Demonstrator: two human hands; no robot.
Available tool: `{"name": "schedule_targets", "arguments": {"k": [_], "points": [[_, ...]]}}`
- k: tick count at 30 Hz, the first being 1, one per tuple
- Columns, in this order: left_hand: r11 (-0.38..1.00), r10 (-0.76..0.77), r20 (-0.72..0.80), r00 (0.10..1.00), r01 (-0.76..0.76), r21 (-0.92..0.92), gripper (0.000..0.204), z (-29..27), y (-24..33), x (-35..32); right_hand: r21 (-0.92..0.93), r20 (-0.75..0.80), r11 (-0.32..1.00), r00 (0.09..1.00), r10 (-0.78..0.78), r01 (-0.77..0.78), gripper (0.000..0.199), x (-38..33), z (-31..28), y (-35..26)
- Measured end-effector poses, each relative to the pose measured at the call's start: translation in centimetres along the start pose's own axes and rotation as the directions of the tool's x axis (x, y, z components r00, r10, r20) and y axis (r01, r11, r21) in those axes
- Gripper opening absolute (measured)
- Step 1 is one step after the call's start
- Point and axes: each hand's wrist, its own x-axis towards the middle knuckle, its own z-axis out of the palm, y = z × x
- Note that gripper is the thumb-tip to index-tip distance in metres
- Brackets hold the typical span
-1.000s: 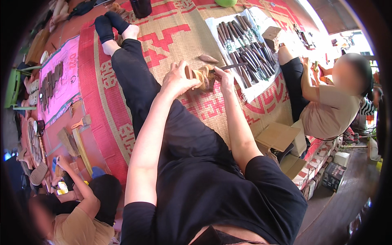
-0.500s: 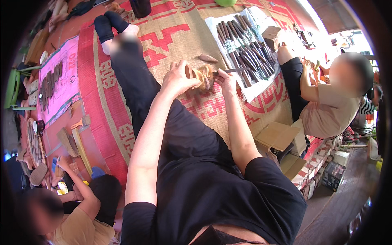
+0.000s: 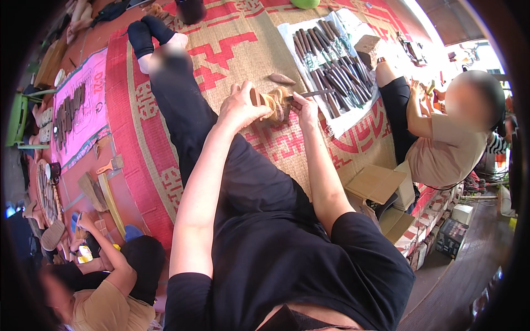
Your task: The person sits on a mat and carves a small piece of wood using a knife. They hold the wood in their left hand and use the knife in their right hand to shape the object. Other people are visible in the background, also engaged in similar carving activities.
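My left hand (image 3: pixel 241 107) is wrapped round a small yellowish-brown wood carving (image 3: pixel 273 103), holding it just above the mat. Its fingers hide part of the piece, and its shape is not clear. In my right hand (image 3: pixel 306 108) a slim, dark, flat tool (image 3: pixel 318 93) is pinched between thumb and fingers. One end meets or nearly meets the carving's right side, while the other sticks out over the edge of the tool spread. Whether it is a file or a chisel I cannot tell. Just beyond the carving lies a brown spindle-shaped wooden piece (image 3: pixel 281 79).
Many dark-handled tools (image 3: pixel 342 66) lie on a white sheet (image 3: pixel 338 128) to the right. A wooden block (image 3: pixel 367 45) stands beside them. An open cardboard box (image 3: pixel 375 183) sits near my right elbow. One co-worker (image 3: pixel 441 138) is at right, another (image 3: pixel 113 298) at lower left.
My right hand and the dark tool have shifted slightly left, toward the carving. My left hand stays in place round the carving.
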Motion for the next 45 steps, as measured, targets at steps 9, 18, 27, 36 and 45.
{"name": "schedule_targets", "arguments": {"k": [9,18,27,36,45], "points": [[1.0,-0.004,0.027,1.0,0.003,0.006,0.081,0.1,0.1,0.2,0.218,-0.152,0.973,0.982,0.113,-0.079,0.016,1.5,-2.0,0.4],[1.0,0.007,-0.003,1.0,-0.007,0.006,0.076,0.2,0.0,0.1,0.078,-0.016,0.997,1.0,0.017,-0.016,0.017,-0.3,-0.8,0.3],[1.0,-0.008,0.035,0.999,0.008,-0.003,0.08,-0.2,-0.1,0.3,0.14,-0.003,0.989,0.999,0.039,-0.038,0.019,-1.4,-0.6,-0.4],[1.0,0.012,-0.013,1.0,-0.011,0.003,0.073,0.1,-0.4,0.2,0.153,-0.14,0.986,0.987,0.08,-0.058,0.02,-0.2,-0.5,0.5],[1.0,-0.002,0.041,0.999,0.003,-0.003,0.08,-0.2,0.0,0.1,0.025,-0.038,0.999,0.998,0.049,-0.048,0.021,-1.9,0.0,0.1]]}}
